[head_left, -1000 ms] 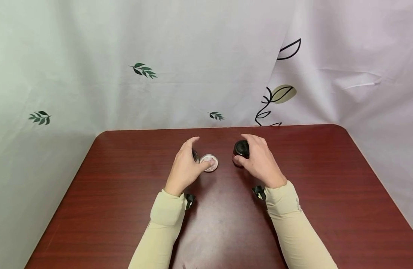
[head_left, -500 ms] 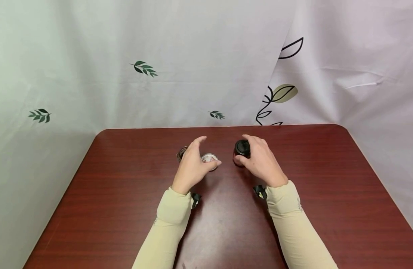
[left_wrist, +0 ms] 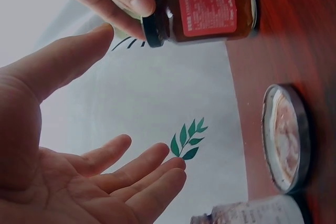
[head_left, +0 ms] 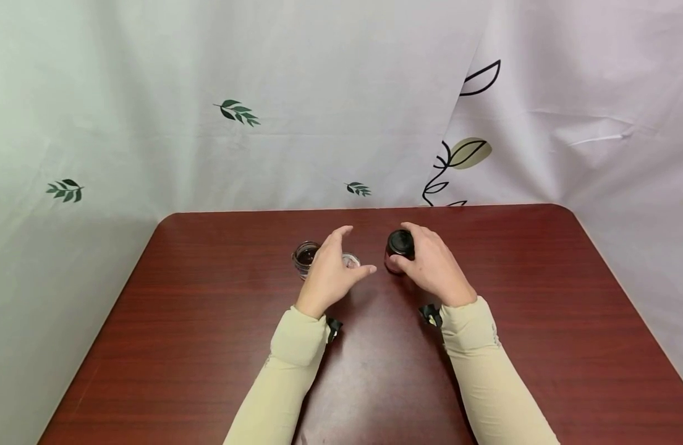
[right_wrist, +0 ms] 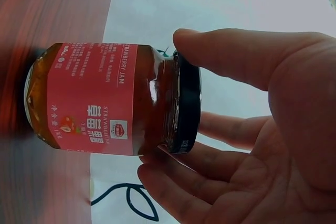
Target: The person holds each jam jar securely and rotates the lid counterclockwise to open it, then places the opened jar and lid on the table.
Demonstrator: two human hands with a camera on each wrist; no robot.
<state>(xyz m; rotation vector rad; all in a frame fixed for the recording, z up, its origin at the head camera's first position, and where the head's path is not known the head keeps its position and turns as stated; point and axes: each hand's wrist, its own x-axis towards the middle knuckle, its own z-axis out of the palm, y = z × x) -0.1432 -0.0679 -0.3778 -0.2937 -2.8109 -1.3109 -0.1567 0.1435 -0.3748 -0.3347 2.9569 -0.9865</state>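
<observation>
My right hand (head_left: 437,267) grips a strawberry jam jar (right_wrist: 92,100) around its black lid (right_wrist: 186,103), thumb on one side and fingers on the other. Red label and dark contents show on this jar, which is upright on the table. My left hand (head_left: 330,275) hovers with fingers spread and thumb apart, holding nothing. Below and behind it, a loose jar lid (left_wrist: 287,137) lies with its pale, smeared inside facing up; the hand partly hides it in the head view. Left of that hand stands an uncovered glass jar (head_left: 305,256) with dark insides.
Both jars and the loose lid are near the far half of a reddish-brown wooden table (head_left: 169,321). A white curtain (head_left: 296,93) with leaf prints hangs right behind the table's back edge.
My left hand has moved right, from beside the uncovered jar across the loose lid toward the jam jar, bringing the uncovered jar into sight. My right hand stays on the jam jar.
</observation>
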